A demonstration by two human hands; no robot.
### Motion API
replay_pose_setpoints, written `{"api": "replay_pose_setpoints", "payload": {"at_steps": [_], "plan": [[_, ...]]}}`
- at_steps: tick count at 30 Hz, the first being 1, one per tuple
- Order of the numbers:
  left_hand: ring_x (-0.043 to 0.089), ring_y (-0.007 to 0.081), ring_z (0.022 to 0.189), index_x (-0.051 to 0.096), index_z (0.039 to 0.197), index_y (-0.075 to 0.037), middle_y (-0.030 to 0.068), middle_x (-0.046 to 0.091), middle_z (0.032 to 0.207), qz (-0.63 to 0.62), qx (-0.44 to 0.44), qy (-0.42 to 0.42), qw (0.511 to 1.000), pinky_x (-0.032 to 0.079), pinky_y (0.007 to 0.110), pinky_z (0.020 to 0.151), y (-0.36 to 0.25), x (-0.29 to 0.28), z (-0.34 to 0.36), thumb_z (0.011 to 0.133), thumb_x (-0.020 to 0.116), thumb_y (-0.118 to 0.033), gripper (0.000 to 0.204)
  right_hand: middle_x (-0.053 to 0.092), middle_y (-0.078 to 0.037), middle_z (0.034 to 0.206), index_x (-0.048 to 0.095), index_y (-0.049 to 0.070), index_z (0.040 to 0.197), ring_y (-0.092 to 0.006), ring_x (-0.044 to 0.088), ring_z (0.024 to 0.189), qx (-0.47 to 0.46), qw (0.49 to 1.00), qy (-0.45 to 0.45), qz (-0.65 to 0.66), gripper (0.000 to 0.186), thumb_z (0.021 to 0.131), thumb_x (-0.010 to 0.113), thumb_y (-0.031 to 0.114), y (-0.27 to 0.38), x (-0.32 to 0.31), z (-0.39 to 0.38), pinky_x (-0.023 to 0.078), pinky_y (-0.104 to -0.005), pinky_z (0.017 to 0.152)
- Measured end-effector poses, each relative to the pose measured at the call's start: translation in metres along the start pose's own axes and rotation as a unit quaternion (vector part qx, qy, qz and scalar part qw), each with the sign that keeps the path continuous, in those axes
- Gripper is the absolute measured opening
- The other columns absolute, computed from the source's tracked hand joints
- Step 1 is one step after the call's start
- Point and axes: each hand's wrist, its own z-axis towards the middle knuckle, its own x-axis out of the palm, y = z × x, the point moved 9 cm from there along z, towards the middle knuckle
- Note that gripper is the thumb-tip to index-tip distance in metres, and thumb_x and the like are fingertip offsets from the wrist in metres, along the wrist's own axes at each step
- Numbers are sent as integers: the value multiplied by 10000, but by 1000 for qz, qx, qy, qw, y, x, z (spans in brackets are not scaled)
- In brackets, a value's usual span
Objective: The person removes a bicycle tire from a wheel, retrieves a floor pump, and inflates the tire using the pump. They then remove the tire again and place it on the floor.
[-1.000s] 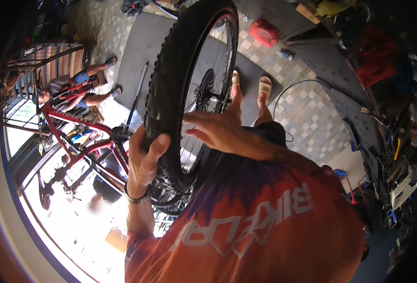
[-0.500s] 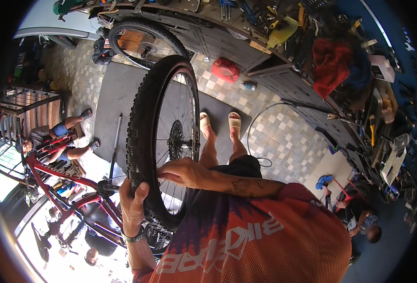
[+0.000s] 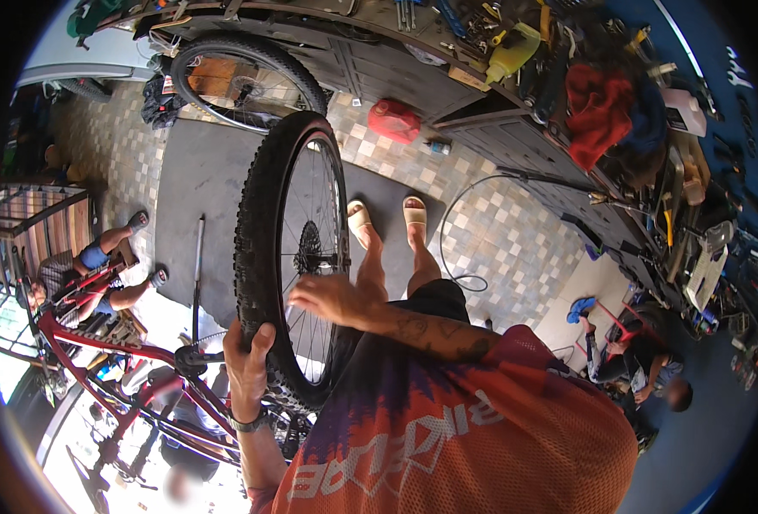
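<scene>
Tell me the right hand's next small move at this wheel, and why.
I'd probably bring the right hand in against the tyre's sidewall. The left hand grips the tyre, which should steady it, while the right hand's fingers look loose in front of the wheel and seem to hold nothing.

The left one of two fisheye cameras on the person's head looks steeply down, with the orange jersey [image 3: 516,420] close under the lens at five o'clock, the wheel [image 3: 254,248] near at nine, and the sandals [image 3: 358,214] farther below, just off centre at twelve; the wide field bends the workbench [image 3: 387,73] along the rim from eleven to three, inside dark corners
</scene>
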Motion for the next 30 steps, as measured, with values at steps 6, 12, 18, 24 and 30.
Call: {"api": "replay_pose_setpoints", "payload": {"at_steps": [6,12,18,24,30], "plan": [[561,146,831,671,1197,13,36,674,948,25,10,34,999,475,328,744,75,13,71,921,813,-530,626,686,-87,922,735,120,1110,-332,686,822,52,912,-309,-265,153,958,721,109,-80,-268,94,550,-444,688],[638,164,938,681,1252,-21,36,718,1050,22,10,62,998,519,350,868,177,72,167,860,893,-502,655,708,-97,1028,821,162,1001,-322,711,1015,151,792,-273,-525,135,874,794,196,-112,-407,205,598,-447,862],[638,160,793,648,1145,-29,37,716,942,17,88,97,991,535,345,732,206,100,207,813,943,-343,544,621,-143,985,721,90,1202,-348,661,899,-25,814,-397,-425,289,915,742,52,-65,-358,131,553,-467,738],[703,271,742,645,1129,-29,131,740,858,167,113,149,968,554,425,710,147,119,186,794,909,-296,503,732,-112,984,703,101,1055,-283,696,766,368,910,-149,-119,124,964,737,178,-172,-150,-65,554,-380,721],[745,320,792,683,1138,-38,163,755,859,262,191,208,923,570,436,725,24,153,117,818,884,-356,494,724,-158,1014,700,77,1223,-358,715,1061,203,943,-264,18,292,941,711,2,-90,-30,-95,564,-423,906]]}}
